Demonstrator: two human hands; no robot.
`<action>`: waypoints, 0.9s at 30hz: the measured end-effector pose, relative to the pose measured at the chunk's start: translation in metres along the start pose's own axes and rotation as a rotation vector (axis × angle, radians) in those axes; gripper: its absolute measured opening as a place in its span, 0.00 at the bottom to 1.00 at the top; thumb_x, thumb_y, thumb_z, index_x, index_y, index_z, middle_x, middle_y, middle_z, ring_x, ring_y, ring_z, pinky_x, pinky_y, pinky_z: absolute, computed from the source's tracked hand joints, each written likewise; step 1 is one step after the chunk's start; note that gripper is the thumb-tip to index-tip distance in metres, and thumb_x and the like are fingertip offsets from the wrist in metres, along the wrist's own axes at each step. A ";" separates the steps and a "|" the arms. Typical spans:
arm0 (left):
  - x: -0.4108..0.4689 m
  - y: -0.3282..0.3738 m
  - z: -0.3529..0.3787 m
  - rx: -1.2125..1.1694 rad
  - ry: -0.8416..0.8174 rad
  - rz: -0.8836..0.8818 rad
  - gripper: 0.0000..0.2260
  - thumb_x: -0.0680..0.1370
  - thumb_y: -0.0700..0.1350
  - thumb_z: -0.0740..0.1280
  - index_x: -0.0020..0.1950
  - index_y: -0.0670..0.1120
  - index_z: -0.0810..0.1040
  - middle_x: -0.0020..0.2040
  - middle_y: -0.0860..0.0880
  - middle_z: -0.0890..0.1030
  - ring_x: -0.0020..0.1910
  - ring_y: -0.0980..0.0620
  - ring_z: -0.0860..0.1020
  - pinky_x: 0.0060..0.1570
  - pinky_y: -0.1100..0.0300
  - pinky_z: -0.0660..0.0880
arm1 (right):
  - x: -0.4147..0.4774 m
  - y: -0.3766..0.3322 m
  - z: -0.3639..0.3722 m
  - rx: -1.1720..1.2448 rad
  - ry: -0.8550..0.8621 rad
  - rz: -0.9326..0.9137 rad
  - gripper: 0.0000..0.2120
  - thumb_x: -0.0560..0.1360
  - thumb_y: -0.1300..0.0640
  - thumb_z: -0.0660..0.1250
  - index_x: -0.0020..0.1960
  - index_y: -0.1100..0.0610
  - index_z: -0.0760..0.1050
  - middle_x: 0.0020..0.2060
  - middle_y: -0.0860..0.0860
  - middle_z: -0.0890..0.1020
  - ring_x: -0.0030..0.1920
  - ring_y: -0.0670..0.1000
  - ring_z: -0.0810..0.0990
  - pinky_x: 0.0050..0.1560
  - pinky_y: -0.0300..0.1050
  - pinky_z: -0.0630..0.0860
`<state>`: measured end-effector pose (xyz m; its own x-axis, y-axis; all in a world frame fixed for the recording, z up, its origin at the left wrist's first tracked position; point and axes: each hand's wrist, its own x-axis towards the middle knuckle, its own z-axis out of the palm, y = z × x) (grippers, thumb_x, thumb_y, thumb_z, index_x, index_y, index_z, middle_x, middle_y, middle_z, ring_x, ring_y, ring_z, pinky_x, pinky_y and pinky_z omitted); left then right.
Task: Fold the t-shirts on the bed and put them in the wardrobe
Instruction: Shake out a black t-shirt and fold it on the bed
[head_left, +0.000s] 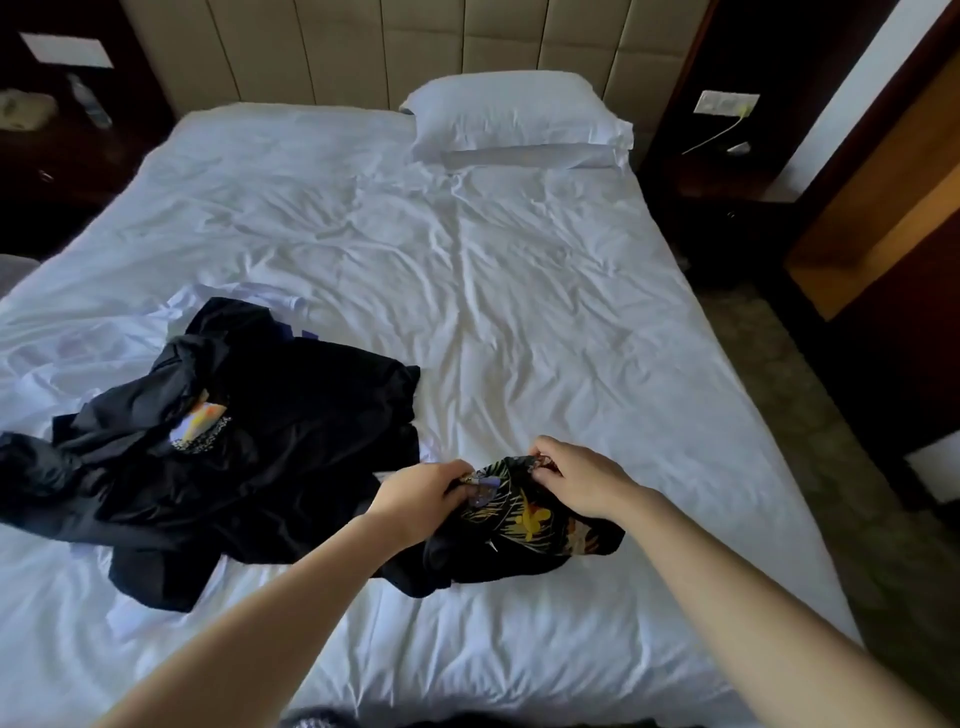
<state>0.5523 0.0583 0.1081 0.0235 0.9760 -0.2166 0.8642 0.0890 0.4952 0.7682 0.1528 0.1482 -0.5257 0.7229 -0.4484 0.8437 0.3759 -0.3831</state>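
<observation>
Both bare forearms reach in from the bottom edge and meet low on the bed. The left hand has its fingers curled round one bunched edge of a black t-shirt with a yellow print. The right hand pinches the same shirt's other top edge, close beside the left. The shirt is crumpled between them, and its lower part rests on the white sheet near the foot of the bed.

Just to the left, touching the held shirt, lies a loose pile of dark t-shirts, unfolded, with a small bright print showing in a fold. A white garment peeks out from under the far side of the pile.

The sheet beyond is wrinkled. A white pillow lies at the head on the right, against a padded headboard. A plastic bottle stands on the dark bedside table on the left. On the right, a cable hangs from a wall socket.
</observation>
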 end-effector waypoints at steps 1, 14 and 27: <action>0.004 0.005 0.009 0.018 -0.016 -0.007 0.12 0.82 0.57 0.59 0.62 0.57 0.74 0.51 0.54 0.82 0.51 0.50 0.79 0.44 0.56 0.73 | 0.000 0.010 0.002 -0.003 -0.015 -0.006 0.07 0.82 0.48 0.56 0.60 0.47 0.66 0.52 0.47 0.76 0.48 0.52 0.76 0.44 0.48 0.71; 0.086 -0.062 0.169 0.164 0.158 0.064 0.13 0.77 0.50 0.67 0.61 0.58 0.75 0.49 0.55 0.80 0.51 0.49 0.79 0.46 0.55 0.73 | 0.099 0.125 0.152 -0.013 0.365 -0.063 0.09 0.79 0.57 0.62 0.58 0.52 0.75 0.52 0.48 0.77 0.48 0.53 0.78 0.46 0.46 0.72; 0.085 -0.111 0.249 0.125 0.650 0.207 0.14 0.76 0.49 0.70 0.61 0.52 0.79 0.54 0.51 0.76 0.52 0.49 0.75 0.54 0.53 0.73 | 0.142 0.157 0.223 0.052 0.637 -0.190 0.17 0.78 0.58 0.65 0.66 0.52 0.74 0.62 0.49 0.77 0.61 0.51 0.74 0.63 0.49 0.70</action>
<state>0.5835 0.0818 -0.1752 -0.0777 0.8951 0.4390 0.9269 -0.0973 0.3625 0.8016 0.1854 -0.1557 -0.4845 0.8541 0.1889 0.7284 0.5135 -0.4536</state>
